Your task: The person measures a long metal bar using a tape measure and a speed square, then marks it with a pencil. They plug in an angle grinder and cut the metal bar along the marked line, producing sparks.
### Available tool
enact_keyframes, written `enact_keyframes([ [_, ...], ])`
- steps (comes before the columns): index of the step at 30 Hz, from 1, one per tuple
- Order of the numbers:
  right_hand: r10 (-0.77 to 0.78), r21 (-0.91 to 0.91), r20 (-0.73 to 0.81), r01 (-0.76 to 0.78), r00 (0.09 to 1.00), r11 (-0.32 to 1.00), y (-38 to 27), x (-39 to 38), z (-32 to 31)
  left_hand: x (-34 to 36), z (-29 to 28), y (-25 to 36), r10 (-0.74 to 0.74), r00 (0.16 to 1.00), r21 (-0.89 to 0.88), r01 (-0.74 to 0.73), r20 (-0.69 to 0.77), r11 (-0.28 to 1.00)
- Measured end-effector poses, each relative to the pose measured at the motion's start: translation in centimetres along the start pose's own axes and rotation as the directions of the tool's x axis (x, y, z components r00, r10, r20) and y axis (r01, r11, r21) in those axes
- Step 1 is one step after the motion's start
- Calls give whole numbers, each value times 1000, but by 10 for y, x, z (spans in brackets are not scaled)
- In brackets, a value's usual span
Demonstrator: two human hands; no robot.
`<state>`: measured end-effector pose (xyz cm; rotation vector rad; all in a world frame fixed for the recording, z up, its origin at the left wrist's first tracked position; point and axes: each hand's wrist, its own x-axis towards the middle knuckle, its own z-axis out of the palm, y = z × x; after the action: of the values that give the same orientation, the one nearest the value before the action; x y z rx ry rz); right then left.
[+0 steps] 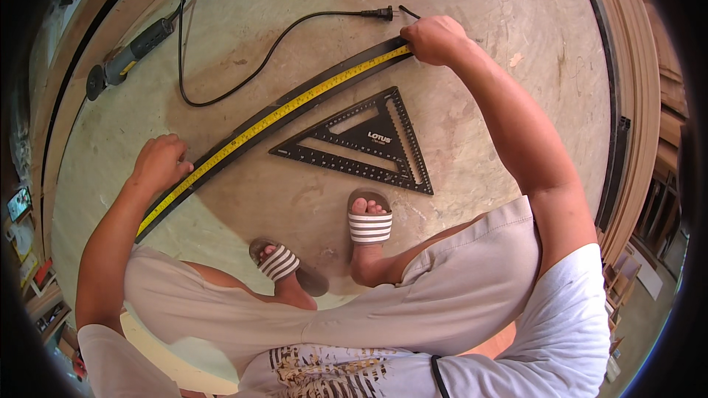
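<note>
A long dark strip [254,140] lies diagonally across the concrete floor, with a yellow tape measure [284,107] stretched along it. My right hand [436,40] is closed on the far right end of the strip and tape. Near their lower left part, my left hand [158,163] has loosely bent fingers, apparently holding nothing, thumb at the strip's edge. A black triangular square [380,162] lies flat below the strip, just beyond my sandalled feet.
An angle grinder [133,55] lies at upper left, its black cord [258,72] looping over the floor [516,96] to a plug [380,13]. Timber boards [634,96] line the right side; more planks [74,7] and assorted items are along the left.
</note>
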<state>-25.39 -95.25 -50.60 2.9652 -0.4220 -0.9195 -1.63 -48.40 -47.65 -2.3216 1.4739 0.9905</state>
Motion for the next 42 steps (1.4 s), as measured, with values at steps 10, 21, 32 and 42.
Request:
enact_keyframes([
  [10,70,-58,111,-64,991,996,-10,-4,-13,-8,6,-3,-8,1000,5,8,1,1000],
  [21,28,-53,128,-21,991,998,-9,-3,-20,-9,1,-17,-62,997,-37,64,53,997],
  [32,-24,106,57,18,998,994,51,-50,-54,-40,59,-97,-67,959,-604,227,276,764],
  [42,-24,406,-6,25,1000,914,29,-162,-5,45,-87,-23,-23,965,-485,151,260,861],
])
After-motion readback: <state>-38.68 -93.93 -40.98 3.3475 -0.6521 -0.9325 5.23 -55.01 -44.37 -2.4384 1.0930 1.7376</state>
